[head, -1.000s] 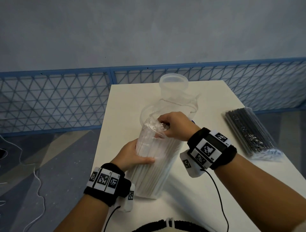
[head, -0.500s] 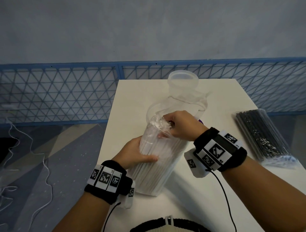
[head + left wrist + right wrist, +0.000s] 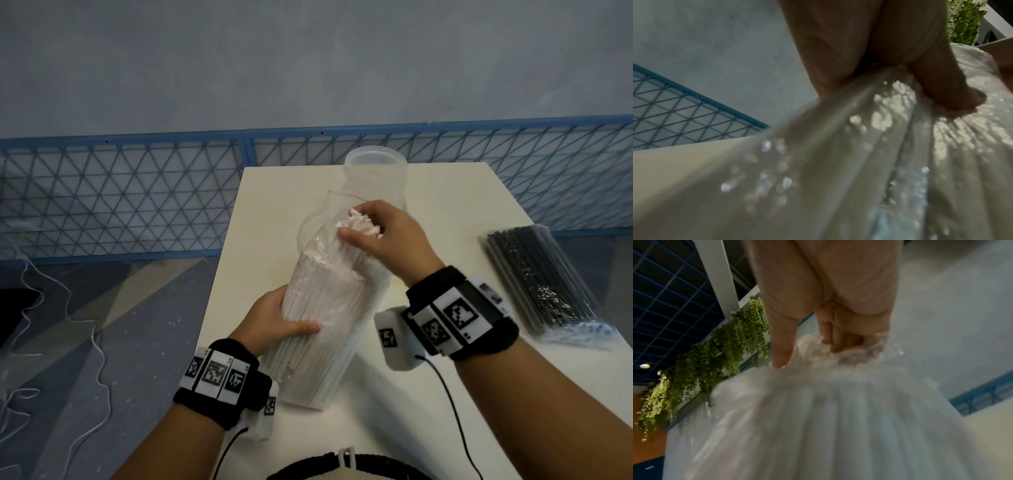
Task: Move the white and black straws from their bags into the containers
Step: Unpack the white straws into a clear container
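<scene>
Clear bag (image 3: pixel 318 329), right hand (image 3: pixel 383 236) seemingly gripping white straws (image 3: pixel 359 226)

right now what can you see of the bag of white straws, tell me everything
The bag of white straws is clear crinkly plastic packed with a thick bundle of white straws. It stands tilted on the white table, its lower end on the tabletop, top open. The left hand grips its middle; the right hand grips a bunch of straw tips sticking out at the top. Two clear containers stand just behind it.
</scene>
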Available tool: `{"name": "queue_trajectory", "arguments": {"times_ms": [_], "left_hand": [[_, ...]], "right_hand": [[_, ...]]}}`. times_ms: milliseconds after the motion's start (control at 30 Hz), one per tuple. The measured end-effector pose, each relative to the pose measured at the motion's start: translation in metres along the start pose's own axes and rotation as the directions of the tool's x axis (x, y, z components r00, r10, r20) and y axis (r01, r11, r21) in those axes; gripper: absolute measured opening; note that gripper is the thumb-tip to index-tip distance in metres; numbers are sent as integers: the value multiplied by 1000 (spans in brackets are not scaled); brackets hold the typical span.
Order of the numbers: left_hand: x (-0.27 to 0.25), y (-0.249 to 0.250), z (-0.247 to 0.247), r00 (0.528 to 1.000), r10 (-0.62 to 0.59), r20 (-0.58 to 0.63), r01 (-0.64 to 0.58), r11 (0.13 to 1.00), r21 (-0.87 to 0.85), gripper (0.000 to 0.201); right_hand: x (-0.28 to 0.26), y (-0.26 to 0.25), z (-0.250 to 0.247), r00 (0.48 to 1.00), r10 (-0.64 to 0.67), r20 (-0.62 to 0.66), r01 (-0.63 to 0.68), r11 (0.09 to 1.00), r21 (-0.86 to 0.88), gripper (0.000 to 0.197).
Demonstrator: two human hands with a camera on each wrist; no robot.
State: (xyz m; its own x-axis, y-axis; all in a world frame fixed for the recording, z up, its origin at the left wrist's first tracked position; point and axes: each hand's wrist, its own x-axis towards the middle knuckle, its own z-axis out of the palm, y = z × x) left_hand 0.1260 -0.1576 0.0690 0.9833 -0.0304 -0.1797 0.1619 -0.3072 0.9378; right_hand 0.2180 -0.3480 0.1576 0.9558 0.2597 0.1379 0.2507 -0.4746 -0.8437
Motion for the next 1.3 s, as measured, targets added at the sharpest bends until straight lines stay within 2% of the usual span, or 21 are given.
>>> {"name": "queue_trajectory", "arguments": {"times_ms": [133,300,400,500,600,733,867,967,1067,1167,1300], "left_hand": [[-4,0,4,999,6,-50,-10,997,-77,61],[-5,10,12,992,9,-126,-32,983,-180,58],[-5,15,14,977,15,-213,-63,973,-224,50],[-9,13,13,970,21,-243,-82,966,-245,48],[-11,12,11,966,19,-257,-88,962,-260,50],[-11,13,7,965,18,-262,-79,972,-223,46],[-15,12,8,962,14,-271,-81,967,-240,45],[-16,13,8,957,29,-289,-106,962,-253,48],[-16,15,10,950,41,-310,-117,966,-230,43],[-13,18,10,949,39,-312,-117,965,-234,38],[-12,19,9,949,35,-312,-122,957,-263,40]], "right_hand": [[-14,11,10,998,55,11,-56,987,151,45],[-20,9,21,996,1,85,-18,981,191,41],[-19,0,31,986,-60,158,38,990,139,43],[-15,-8,35,968,-102,231,93,994,50,50],[-14,-11,41,984,-100,146,88,992,88,40],[-12,-21,41,997,-67,48,49,951,305,26],[-9,-31,35,991,-109,-79,129,932,337,31],[-14,-29,35,997,-71,8,62,916,395,37],[-21,-23,42,995,-2,103,-31,947,320,51],[-20,-22,47,999,17,49,-32,940,341,49],[-13,-30,43,1000,22,-2,-18,849,529,45]]}}
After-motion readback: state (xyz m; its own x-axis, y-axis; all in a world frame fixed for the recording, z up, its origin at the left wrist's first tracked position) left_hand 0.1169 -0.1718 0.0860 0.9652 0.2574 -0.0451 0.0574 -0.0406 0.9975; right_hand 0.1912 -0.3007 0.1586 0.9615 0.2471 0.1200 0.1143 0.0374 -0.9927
